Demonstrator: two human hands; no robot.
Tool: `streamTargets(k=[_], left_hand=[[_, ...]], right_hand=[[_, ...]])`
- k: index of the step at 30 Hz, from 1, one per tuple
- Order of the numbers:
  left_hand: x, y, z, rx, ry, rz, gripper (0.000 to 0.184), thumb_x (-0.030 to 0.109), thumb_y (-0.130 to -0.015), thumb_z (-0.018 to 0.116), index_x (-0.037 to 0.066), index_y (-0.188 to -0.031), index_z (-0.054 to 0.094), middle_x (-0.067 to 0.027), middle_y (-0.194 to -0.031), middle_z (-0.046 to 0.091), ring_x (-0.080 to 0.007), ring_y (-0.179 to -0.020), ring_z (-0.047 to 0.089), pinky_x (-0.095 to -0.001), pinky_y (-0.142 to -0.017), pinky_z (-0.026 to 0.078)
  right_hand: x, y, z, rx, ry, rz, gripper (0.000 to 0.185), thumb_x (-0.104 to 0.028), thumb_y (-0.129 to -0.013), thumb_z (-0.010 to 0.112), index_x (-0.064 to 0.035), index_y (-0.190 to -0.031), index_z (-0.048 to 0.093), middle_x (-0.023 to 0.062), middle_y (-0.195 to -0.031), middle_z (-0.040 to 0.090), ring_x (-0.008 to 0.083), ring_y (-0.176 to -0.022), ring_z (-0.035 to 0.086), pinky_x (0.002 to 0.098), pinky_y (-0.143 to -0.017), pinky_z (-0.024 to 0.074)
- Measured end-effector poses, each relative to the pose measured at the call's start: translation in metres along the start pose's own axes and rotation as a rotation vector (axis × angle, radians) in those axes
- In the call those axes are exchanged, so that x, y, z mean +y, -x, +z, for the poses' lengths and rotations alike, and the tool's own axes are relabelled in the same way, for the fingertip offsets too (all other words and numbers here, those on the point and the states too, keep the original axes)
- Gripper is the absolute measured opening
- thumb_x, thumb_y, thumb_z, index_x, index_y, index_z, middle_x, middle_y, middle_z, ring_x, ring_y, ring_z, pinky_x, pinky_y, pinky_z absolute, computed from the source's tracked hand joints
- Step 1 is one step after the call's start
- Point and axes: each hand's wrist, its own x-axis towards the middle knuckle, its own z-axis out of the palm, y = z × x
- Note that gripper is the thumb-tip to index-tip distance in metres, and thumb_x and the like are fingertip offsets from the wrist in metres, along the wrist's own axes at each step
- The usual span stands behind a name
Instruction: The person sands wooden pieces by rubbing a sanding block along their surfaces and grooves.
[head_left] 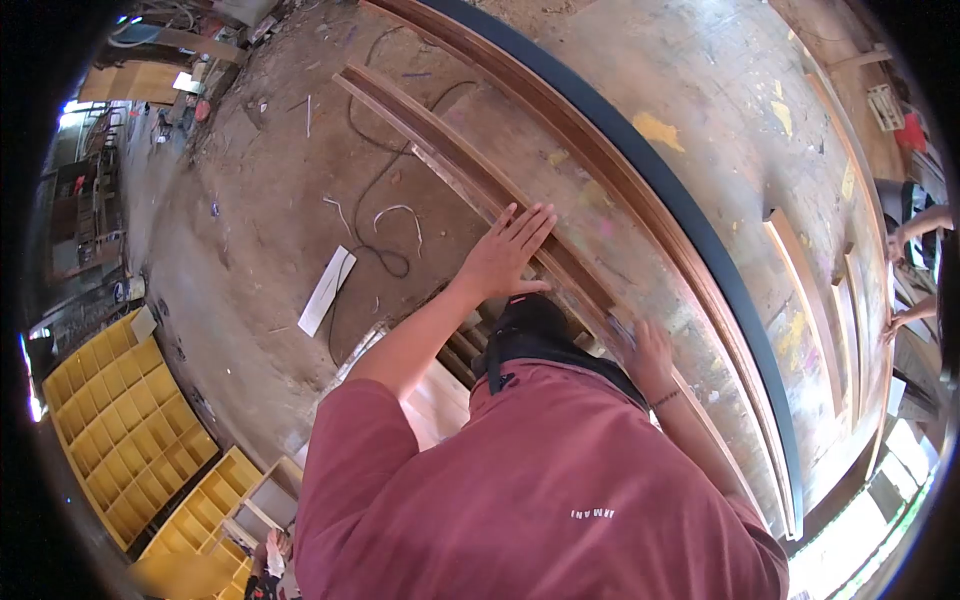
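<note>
My left hand (512, 248) lies flat with its fingers spread on a long brown wooden strip (425, 122) with a groove along it. Farther along the same strip is my right hand (650, 352), smeared by motion, its fingers bent around something small and greyish that I cannot make out. Beside this strip runs a longer brown moulding (610, 190), with a dark blue-grey band (690, 210) along its far side. Both lie on a paint-stained worktable (720, 120).
Several wooden pieces (805, 290) lie at the table's right, near a co-worker's hands (900, 245). A cable (367, 200) and a white board (327, 290) are on the dirt floor. Yellow compartmented racks (125, 420) stand at the lower left, near another person.
</note>
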Motion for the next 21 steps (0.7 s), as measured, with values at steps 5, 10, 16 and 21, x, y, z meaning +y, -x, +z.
streamTargets(k=[5, 10, 16, 21], left_hand=[[-0.038, -0.002, -0.01, -0.004, 0.005, 0.016, 0.127, 0.082, -0.088, 0.067, 0.005, -0.177, 0.021, -0.0116, -0.184, 0.024, -0.0279, -0.171, 0.019, -0.0521, -0.141, 0.009], [-0.073, 0.003, -0.023, -0.035, -0.056, -0.051, 0.126, 0.08, -0.088, 0.069, 0.005, -0.177, 0.021, -0.0118, -0.185, 0.023, -0.0279, -0.172, 0.018, -0.0515, -0.141, 0.007], [-0.077, 0.003, -0.023, 0.043, 0.036, -0.099, 0.128, 0.078, -0.088, 0.074, 0.005, -0.177, 0.017, -0.0125, -0.184, 0.022, -0.029, -0.172, 0.018, -0.052, -0.141, 0.011], [-0.073, 0.0, -0.029, 0.018, -0.01, -0.106, 0.13, 0.076, -0.084, 0.077, 0.006, -0.177, 0.018, -0.0121, -0.184, 0.023, -0.0283, -0.171, 0.018, -0.0519, -0.141, 0.01]], right_hand=[[-0.091, -0.149, 0.023, 0.015, -0.093, -0.104, 0.029, -0.02, -0.097, 0.072, -0.0037, -0.119, 0.061, 0.0174, -0.115, 0.068, 0.0409, -0.111, 0.067, 0.0521, -0.095, 0.0536], [-0.106, -0.157, 0.012, 0.009, -0.04, -0.111, 0.03, -0.02, -0.096, 0.073, -0.0048, -0.12, 0.062, 0.0175, -0.12, 0.069, 0.0407, -0.114, 0.067, 0.0514, -0.098, 0.0534], [-0.037, -0.052, -0.001, -0.059, -0.029, 0.017, 0.035, -0.02, -0.095, 0.078, -0.0031, -0.121, 0.062, 0.0192, -0.114, 0.068, 0.0442, -0.109, 0.066, 0.0557, -0.095, 0.0523], [-0.107, -0.173, 0.026, 0.042, -0.135, -0.173, 0.027, -0.021, -0.099, 0.074, -0.0044, -0.117, 0.061, 0.0209, -0.112, 0.069, 0.0422, -0.11, 0.067, 0.0535, -0.093, 0.0534]])
